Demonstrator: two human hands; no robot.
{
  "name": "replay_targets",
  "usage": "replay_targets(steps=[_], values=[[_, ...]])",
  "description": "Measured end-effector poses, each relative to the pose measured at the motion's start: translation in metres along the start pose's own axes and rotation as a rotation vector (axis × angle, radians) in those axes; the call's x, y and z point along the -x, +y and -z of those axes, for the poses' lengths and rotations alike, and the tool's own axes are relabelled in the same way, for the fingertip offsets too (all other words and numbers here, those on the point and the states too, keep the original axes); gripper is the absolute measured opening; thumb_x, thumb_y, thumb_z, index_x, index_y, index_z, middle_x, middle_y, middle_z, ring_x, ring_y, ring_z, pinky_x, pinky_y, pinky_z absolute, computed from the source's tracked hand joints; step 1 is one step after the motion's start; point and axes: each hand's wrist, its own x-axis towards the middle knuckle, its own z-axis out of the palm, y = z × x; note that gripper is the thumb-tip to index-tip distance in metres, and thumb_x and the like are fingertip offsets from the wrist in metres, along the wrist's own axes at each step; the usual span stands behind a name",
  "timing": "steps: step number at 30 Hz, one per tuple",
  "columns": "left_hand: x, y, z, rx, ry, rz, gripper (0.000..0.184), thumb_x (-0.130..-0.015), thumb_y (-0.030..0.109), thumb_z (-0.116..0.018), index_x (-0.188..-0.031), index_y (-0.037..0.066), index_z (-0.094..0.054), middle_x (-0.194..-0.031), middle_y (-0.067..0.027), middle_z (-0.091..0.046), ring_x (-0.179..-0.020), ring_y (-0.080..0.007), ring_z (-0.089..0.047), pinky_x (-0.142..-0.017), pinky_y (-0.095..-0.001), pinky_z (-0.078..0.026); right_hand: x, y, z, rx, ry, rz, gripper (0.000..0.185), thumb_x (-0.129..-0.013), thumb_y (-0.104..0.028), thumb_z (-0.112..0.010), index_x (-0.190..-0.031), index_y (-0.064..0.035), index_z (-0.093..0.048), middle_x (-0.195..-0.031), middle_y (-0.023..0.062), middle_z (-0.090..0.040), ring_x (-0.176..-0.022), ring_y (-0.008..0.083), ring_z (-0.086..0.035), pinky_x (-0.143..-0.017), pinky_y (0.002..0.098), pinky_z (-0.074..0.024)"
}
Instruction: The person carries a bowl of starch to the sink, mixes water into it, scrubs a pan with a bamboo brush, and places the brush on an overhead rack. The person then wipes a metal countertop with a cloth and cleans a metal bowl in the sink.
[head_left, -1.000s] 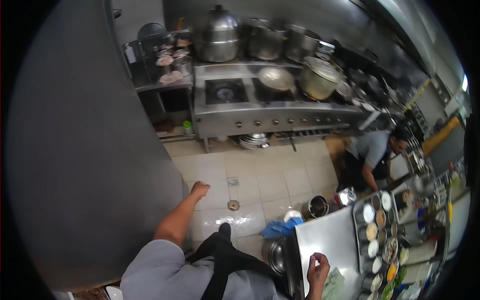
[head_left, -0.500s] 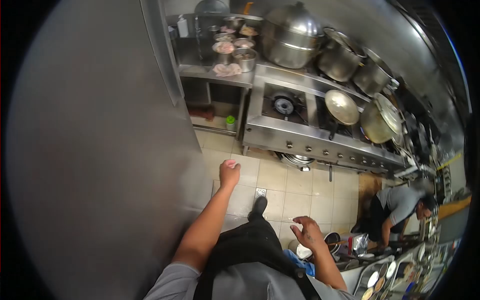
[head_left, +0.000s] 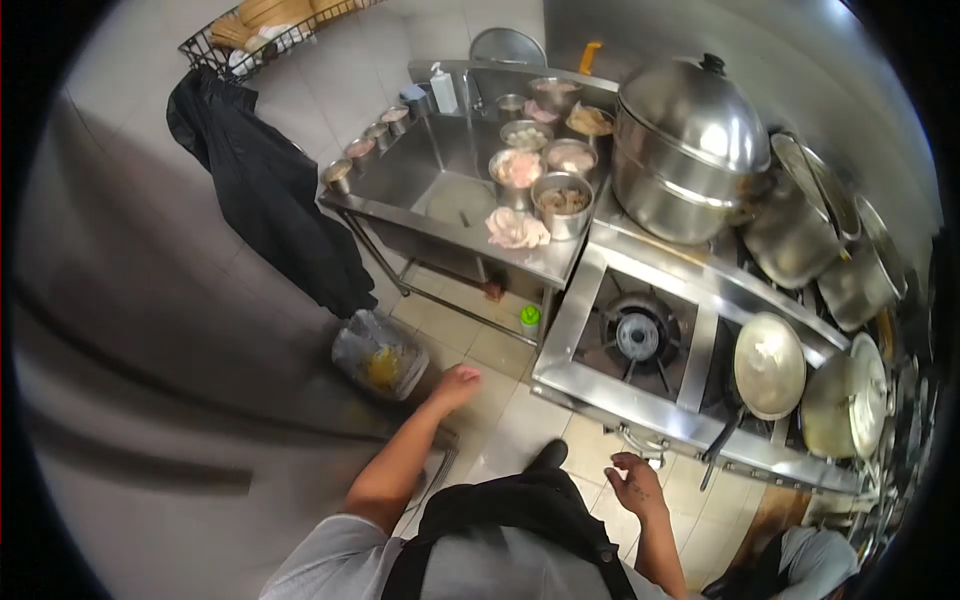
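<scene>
The bin (head_left: pixel 380 358), lined with clear plastic and with something yellow inside, stands on the floor (head_left: pixel 510 432) just beyond the left hand (head_left: pixel 457 387). That hand is held out with its fingers drawn together; it is blurred, so I cannot tell whether it is fully clenched or has anything in it. The right hand (head_left: pixel 636 486) is released, its fingers apart and nothing in its grasp. It is near the front of the stove (head_left: pixel 568 325), apart from the handle of the pan (head_left: pixel 770 365), which sits tilted on the stove.

Beyond the bin is a metal sink table (head_left: pixel 405 170). A row of small metal cups (head_left: pixel 361 150) lines its left edge. On its right side, metal pots (head_left: pixel 562 202) of food stand close together, with a pale, crumpled piece (head_left: pixel 517 228) on the metal in front of them. A white pump bottle (head_left: pixel 443 90) stands at the back, and a green-topped container (head_left: pixel 530 318) is low down beneath the table.

A large domed steamer (head_left: pixel 685 150) stands behind the front burner. A lidded pot (head_left: pixel 845 408) is right of the pan. Black clothing (head_left: pixel 265 190) hangs at the left, below a wire basket (head_left: pixel 250 60). Another person (head_left: pixel 815 562) is partly visible at lower right.
</scene>
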Motion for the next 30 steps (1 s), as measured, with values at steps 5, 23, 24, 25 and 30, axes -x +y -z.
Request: replay_targets(steps=[5,23,24,25,30], values=[[-0.033,-0.039,0.019,0.329,0.069,0.369,0.015,-0.084,0.02,-0.061,-0.096,0.011,-0.06,-0.081,0.0009,-0.06,-0.067,-0.0112,-0.054,-0.056,-0.0266,-0.042,-0.076,0.018,0.062,0.201,0.072,0.022,0.027,-0.079,-0.018,-0.067,-0.1,-0.0022,-0.061,-0.094,0.0159,-0.066,-0.087,0.0299,-0.064,-0.076,0.0369,-0.0506],[-0.385,0.153,0.213,0.55,0.327,-0.081,0.015,-0.088,0.016,-0.059,-0.098,0.006,-0.062,-0.085,-0.0022,-0.065,-0.07,-0.0087,-0.059,-0.061,-0.0246,-0.047,-0.261,-0.002,0.038,-0.058,0.127,-0.235,0.026,-0.077,-0.011,-0.069,-0.099,-0.0008,-0.061,-0.091,0.0153,-0.066,-0.081,0.0259,-0.065,-0.07,0.0343,-0.0505],[-0.428,0.168,0.224,0.548,0.293,-0.073,0.016,-0.088,0.016,-0.058,-0.099,0.005,-0.062,-0.085,-0.0021,-0.065,-0.071,-0.0089,-0.059,-0.06,-0.0247,-0.047,-0.275,-0.015,0.035,-0.054,0.135,-0.258,0.026,-0.077,-0.011,-0.069,-0.099,-0.0008,-0.061,-0.091,0.0153,-0.066,-0.081,0.0259,-0.065,-0.07,0.0343,-0.0505],[-0.475,0.174,0.232,0.574,0.246,-0.062,0.017,-0.089,0.018,-0.056,-0.1,0.006,-0.06,-0.088,-0.0023,-0.065,-0.074,-0.0097,-0.059,-0.063,-0.0253,-0.048,-0.286,-0.025,0.032,-0.05,0.16,-0.315,0.026,-0.078,-0.011,-0.068,-0.1,-0.0009,-0.06,-0.089,0.0149,-0.066,-0.081,0.0257,-0.065,-0.07,0.0337,-0.0505],[-0.678,0.187,0.257,0.793,0.192,0.044,0.02,-0.088,0.019,-0.056,-0.104,0.007,-0.059,-0.087,-0.004,-0.066,-0.07,-0.0115,-0.06,-0.059,-0.0259,-0.047,-0.314,-0.068,0.003,-0.159,0.193,-0.466,0.02,-0.081,-0.009,-0.066,-0.098,0.0,-0.059,-0.081,0.0113,-0.066,-0.076,0.0184,-0.064,-0.067,0.0286,-0.0489]])
